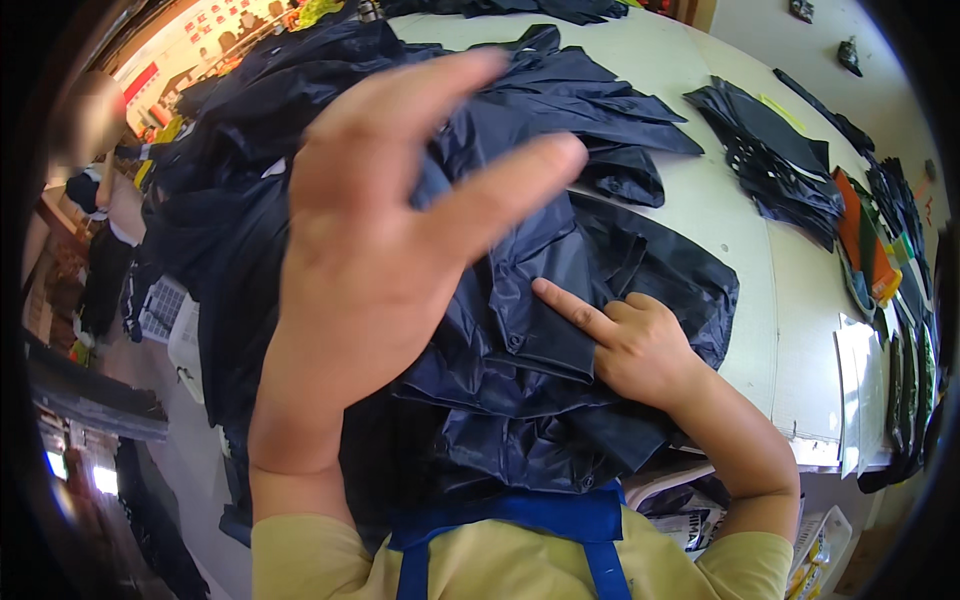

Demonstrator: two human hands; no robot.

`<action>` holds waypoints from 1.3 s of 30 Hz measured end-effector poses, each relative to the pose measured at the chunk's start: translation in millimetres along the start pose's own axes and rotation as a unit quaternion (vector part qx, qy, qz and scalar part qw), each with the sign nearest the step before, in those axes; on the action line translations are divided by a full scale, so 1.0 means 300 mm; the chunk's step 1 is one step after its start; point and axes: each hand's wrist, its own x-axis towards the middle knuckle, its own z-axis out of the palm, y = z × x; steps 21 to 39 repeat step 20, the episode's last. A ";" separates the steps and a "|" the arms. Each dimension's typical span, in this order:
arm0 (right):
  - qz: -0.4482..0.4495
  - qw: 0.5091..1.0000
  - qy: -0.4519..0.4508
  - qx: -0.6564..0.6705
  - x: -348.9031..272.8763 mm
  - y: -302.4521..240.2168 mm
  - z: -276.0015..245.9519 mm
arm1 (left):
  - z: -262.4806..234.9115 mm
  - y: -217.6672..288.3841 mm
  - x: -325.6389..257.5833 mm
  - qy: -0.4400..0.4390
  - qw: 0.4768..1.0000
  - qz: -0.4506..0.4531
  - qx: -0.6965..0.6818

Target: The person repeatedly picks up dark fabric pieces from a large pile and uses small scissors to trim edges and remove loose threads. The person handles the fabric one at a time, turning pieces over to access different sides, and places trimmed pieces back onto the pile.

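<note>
Shiny dark navy garments (510,255) lie heaped in front of me, with snap buttons showing on the nearest folds. My left hand (370,210) is raised above the heap, near the camera. Its thumb and index finger are spread, blurred at the tips, and nothing shows between them. Low on the right side of the nearest garment rests my right hand (640,345). Its index finger stretches along the cloth and its other fingers curl in at the garment's edge. The right thumb is hidden.
A pale table (745,320) carries the heap. Stacked dark cloth pieces (775,155) lie at the far right, beside an orange piece (865,235) and white sheets (858,390). Packages (690,520) sit below the table edge. At far left a person (105,180) is partly visible.
</note>
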 end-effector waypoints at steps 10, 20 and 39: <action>0.124 0.913 0.117 0.371 -0.145 0.083 -0.200 | 0.022 -0.056 0.008 -0.313 0.879 -0.136 -0.332; 0.223 0.869 0.345 0.275 -0.053 -0.026 -0.289 | 0.027 -0.015 -0.015 -0.296 0.788 -0.204 -0.501; 0.223 0.869 0.345 0.275 -0.053 -0.026 -0.289 | 0.027 -0.015 -0.015 -0.296 0.788 -0.204 -0.501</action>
